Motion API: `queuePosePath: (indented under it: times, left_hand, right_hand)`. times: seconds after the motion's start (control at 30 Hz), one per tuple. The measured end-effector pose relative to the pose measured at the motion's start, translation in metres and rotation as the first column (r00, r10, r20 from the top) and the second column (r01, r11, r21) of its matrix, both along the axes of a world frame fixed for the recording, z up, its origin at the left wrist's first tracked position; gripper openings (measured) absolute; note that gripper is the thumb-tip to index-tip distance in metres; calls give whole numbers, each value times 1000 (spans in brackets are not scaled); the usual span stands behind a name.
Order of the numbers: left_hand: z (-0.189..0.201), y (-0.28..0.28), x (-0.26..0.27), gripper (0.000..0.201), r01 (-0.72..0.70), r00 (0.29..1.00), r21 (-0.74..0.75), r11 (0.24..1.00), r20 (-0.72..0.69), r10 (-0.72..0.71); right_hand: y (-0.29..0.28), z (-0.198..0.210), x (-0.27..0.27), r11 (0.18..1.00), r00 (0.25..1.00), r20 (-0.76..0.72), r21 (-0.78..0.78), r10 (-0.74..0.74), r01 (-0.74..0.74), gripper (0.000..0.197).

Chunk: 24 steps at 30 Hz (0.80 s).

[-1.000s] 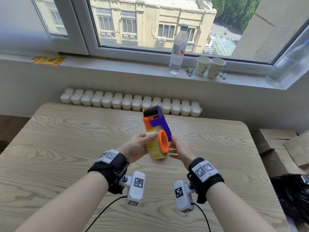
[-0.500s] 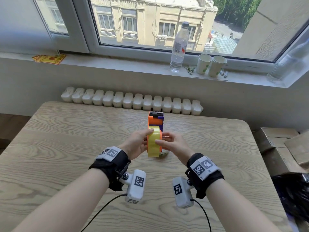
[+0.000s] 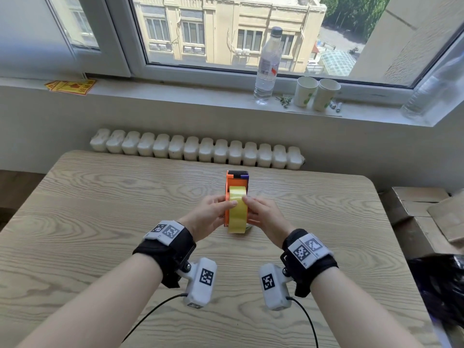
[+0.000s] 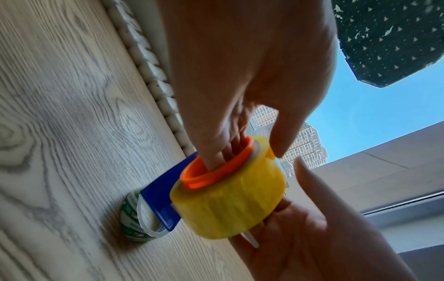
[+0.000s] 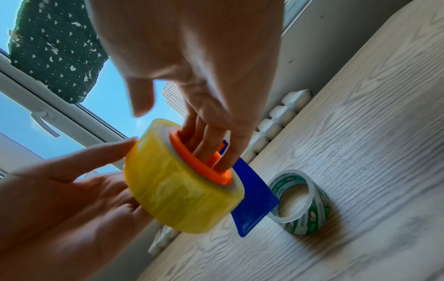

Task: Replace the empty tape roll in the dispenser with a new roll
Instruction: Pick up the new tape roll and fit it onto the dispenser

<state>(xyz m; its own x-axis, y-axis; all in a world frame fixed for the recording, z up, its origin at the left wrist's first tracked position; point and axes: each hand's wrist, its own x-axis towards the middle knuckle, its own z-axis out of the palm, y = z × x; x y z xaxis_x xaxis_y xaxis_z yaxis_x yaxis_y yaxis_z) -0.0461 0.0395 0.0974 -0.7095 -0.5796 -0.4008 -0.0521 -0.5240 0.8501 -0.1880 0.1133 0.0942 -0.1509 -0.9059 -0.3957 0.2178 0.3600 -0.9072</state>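
Observation:
The orange and blue tape dispenser [image 3: 237, 180] stands upright just above the wooden table [image 3: 100, 222], held between both hands. A full yellow tape roll [image 3: 237, 212] sits on its orange hub [image 4: 216, 171]. My left hand [image 3: 221, 209] grips from the left, fingers hooked into the hub and thumb on the roll's outer face. My right hand [image 3: 256, 209] mirrors this from the right, next to the blue side plate [image 5: 254, 201]. The empty green-printed roll [image 5: 310, 214] lies flat on the table just under the dispenser, mostly hidden in the head view.
A white radiator [image 3: 195, 149] runs behind the table's far edge. On the windowsill stand a water bottle [image 3: 267, 64] and two paper cups [image 3: 317, 94]. Cardboard boxes [image 3: 426, 212] and a dark bag [image 3: 442, 285] sit to the right of the table.
The dispenser was tilted with the hub facing right; it now points straight away and sits lower. My right hand has moved from the blue plate onto the roll.

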Motion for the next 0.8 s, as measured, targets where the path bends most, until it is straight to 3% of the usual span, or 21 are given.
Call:
queuePosePath:
  times: [0.27,0.43,0.63,0.8]
  left_hand:
    - [-6,4,-12,25,-104,993,-84,991,42,108]
    - [-7,4,-7,21,-59,997,-23,998,-53,58]
    - [-13,7,-1,54,-17,996,-20,1000,-88,15]
    - [-16,12,-1,31,-17,994,-57,998,-110,11]
  right_hand:
    - [1,-4,4,1000,1000,-25,-23,-16,16,36]
    - [4,-5,4,999,1000,10,-34,-2,2,35]
    - [4,-3,4,1000,999,40,-26,4,-3,34]
    - [4,-1,5,999,997,72,29,-17,15,34]
